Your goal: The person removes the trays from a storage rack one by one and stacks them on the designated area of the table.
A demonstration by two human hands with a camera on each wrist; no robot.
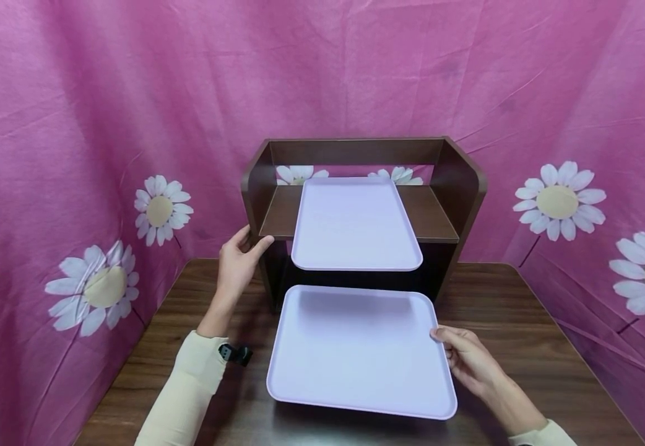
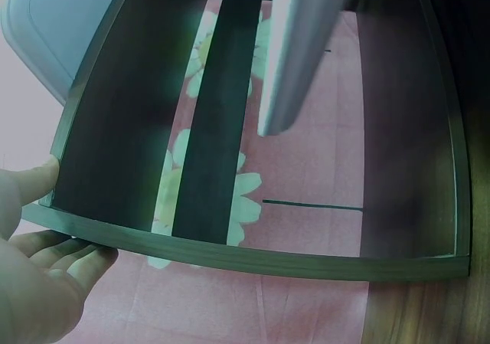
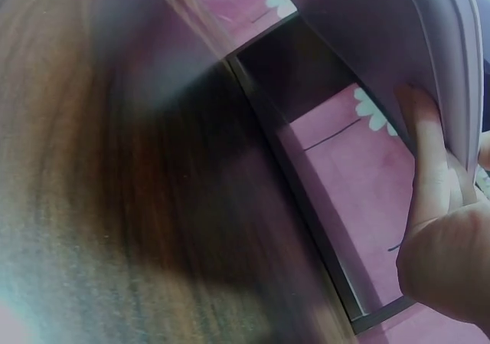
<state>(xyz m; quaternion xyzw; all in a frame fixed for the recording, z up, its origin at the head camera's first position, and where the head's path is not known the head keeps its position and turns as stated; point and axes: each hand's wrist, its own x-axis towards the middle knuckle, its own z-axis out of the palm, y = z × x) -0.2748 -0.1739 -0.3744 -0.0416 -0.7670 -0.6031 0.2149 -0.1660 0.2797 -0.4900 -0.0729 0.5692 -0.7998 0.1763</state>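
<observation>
My right hand [image 1: 470,359] pinches the right rim of a pale lavender tray [image 1: 358,353], thumb on top and fingers beneath. This tray is held over the table in front of a dark brown wooden shelf [image 1: 356,152]. In the right wrist view, the fingers [image 3: 430,168] lie against its underside. My left hand [image 1: 238,263] grips the left side panel of the shelf at the middle board, with the thumb at the front edge and the other fingers around the outside. A second lavender tray [image 1: 356,223] lies on that board, its near end sticking out past the front edge.
The shelf stands at the back of a brown wood-grain table [image 1: 501,310]. Behind it and on both sides hangs a pink curtain [image 1: 356,74] with large white daisies. A black strap device [image 1: 236,354] sits on the left wrist.
</observation>
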